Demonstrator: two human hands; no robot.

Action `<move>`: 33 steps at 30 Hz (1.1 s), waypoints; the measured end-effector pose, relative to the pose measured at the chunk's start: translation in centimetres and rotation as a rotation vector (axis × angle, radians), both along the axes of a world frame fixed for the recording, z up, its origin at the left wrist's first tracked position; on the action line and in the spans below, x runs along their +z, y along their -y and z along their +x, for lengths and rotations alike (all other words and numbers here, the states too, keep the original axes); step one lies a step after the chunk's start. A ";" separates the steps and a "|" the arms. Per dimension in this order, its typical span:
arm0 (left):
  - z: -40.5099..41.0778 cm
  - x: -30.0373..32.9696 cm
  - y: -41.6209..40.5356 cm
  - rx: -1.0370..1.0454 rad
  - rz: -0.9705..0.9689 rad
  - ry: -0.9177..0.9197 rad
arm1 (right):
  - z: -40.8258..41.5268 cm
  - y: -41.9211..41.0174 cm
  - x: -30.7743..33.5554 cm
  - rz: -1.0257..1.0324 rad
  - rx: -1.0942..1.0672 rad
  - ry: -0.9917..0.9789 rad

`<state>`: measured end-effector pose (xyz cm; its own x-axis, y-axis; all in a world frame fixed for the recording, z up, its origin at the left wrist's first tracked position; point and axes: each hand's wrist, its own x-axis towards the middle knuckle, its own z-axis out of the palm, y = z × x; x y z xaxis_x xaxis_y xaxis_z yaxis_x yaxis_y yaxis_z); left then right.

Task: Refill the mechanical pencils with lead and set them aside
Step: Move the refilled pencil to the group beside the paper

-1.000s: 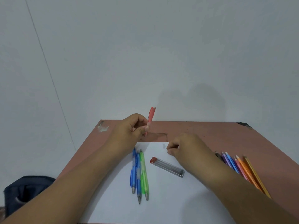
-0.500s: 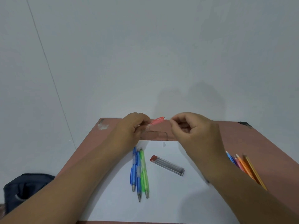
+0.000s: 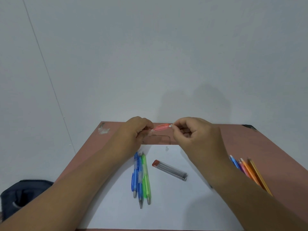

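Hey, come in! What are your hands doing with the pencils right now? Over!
Left hand holds pink pencil. Right hand pinches its white end. Lead tube on paper, capped. Nothing blocking.

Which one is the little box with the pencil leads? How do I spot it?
Find the white paper on the brown table. The lead tube lies on it, right of three pencils. It alone is clear and stubby, with a red cap.

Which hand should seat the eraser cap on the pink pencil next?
Right. The right hand already pinches the small white piece at the end of the pink pencil, while the left hand is busy gripping the barrel to steady it.
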<state>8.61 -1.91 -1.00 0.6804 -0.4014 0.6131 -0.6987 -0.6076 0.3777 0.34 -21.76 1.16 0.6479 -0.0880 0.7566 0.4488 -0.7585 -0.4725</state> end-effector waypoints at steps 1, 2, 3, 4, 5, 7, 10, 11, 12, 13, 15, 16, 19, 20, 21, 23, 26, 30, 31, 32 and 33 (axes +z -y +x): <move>0.0 0.0 0.0 -0.006 -0.002 0.002 | 0.0 0.0 0.0 0.009 0.002 -0.005; 0.1 -0.1 0.0 -0.017 -0.006 0.009 | 0.0 0.0 0.0 0.020 0.002 -0.005; 0.1 -0.2 0.0 -0.027 -0.012 0.015 | -0.1 0.0 0.0 0.031 0.001 -0.005; 0.2 -0.2 0.0 -0.031 -0.017 0.017 | -0.1 -0.1 0.1 0.040 0.001 -0.008; 0.2 -0.2 0.0 -0.033 -0.021 0.014 | -0.2 -0.1 0.1 0.046 0.001 -0.015; 0.3 -0.3 0.0 -0.030 -0.020 0.002 | -0.2 0.0 0.1 0.050 0.000 -0.033; 0.4 -0.4 -0.1 -0.026 -0.015 0.015 | -0.1 0.0 0.1 0.002 -0.009 -0.014; 0.4 -0.4 -0.1 -0.022 -0.014 0.024 | -0.1 0.1 0.1 -0.048 -0.023 0.005; 0.4 -0.3 -0.1 -0.019 -0.010 0.035 | 0.0 0.2 0.1 -0.106 -0.040 0.014; 0.4 -0.2 -0.2 -0.019 -0.006 0.050 | 0.1 0.4 0.1 -0.160 -0.055 0.005; 0.4 -0.1 -0.5 -0.023 0.011 0.082 | 0.1 0.8 0.3 -0.243 -0.078 -0.062; 0.4 0.0 -0.6 -0.023 0.025 0.097 | 0.1 1.0 0.4 -0.276 -0.084 -0.110; 0.6 0.1 -0.8 -0.025 0.093 0.153 | -0.2 1.0 1.0 -0.388 -0.109 -0.279; 0.6 0.1 -0.8 -0.029 0.118 0.171 | -0.2 1.0 1.2 -0.412 -0.116 -0.322; 0.7 0.2 -0.8 -0.035 0.133 0.181 | -0.2 1.0 1.3 -0.421 -0.117 -0.355; 0.8 0.2 -0.8 -0.041 0.128 0.176 | -0.1 1.0 1.4 -0.385 -0.101 -0.394; 0.9 0.0 -1.0 -0.036 0.106 0.148 | -0.1 0.7 1.1 -0.195 -0.057 -0.406; 1.1 -0.3 -0.9 -0.060 0.055 0.073 | 0.0 0.5 0.6 0.102 -0.016 -0.407; 1.1 -0.4 -0.8 -0.058 0.023 0.048 | 0.1 0.5 0.5 0.191 0.013 -0.413; 1.1 -0.5 -0.7 -0.048 -0.004 0.023 | 0.2 0.5 0.4 0.284 0.051 -0.420; 1.1 -0.5 -0.6 -0.031 -0.020 -0.001 | 0.3 0.5 0.3 0.360 0.080 -0.433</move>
